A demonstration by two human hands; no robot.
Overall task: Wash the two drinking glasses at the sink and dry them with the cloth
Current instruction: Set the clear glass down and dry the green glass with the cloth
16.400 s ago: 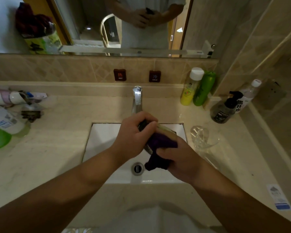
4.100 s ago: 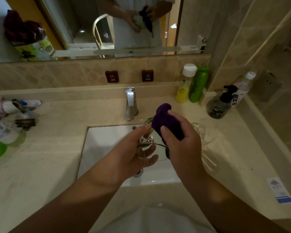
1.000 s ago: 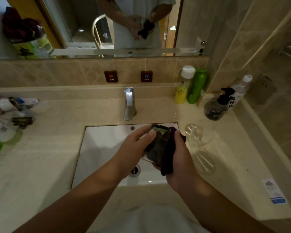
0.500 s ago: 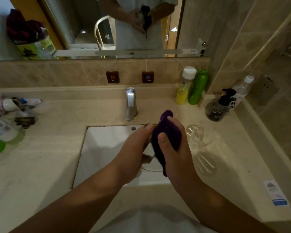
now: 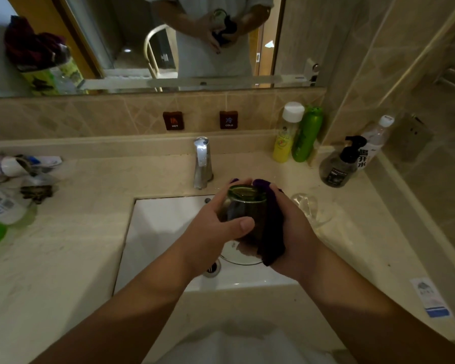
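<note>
I hold one drinking glass (image 5: 243,206) over the white sink (image 5: 163,227), tilted with its base toward the tap and its open mouth toward me. My left hand (image 5: 216,229) grips its left side, thumb across the front. My right hand (image 5: 292,232) cups the right side through the dark purple cloth (image 5: 269,232), which wraps the glass and hangs below my palm. The second drinking glass (image 5: 310,210) is clear and lies on the counter just right of the sink, close to my right hand.
A chrome tap (image 5: 202,164) stands behind the sink. Yellow (image 5: 285,137) and green (image 5: 306,135) bottles, a pump dispenser (image 5: 339,166) and a water bottle (image 5: 372,143) line the back right corner. Toiletries (image 5: 16,177) clutter the left counter. A mirror hangs above.
The glass has turned in my hands: its base now faces the tap. The cloth, bunched above my right hand half a second ago, now lies along the glass's right side.
</note>
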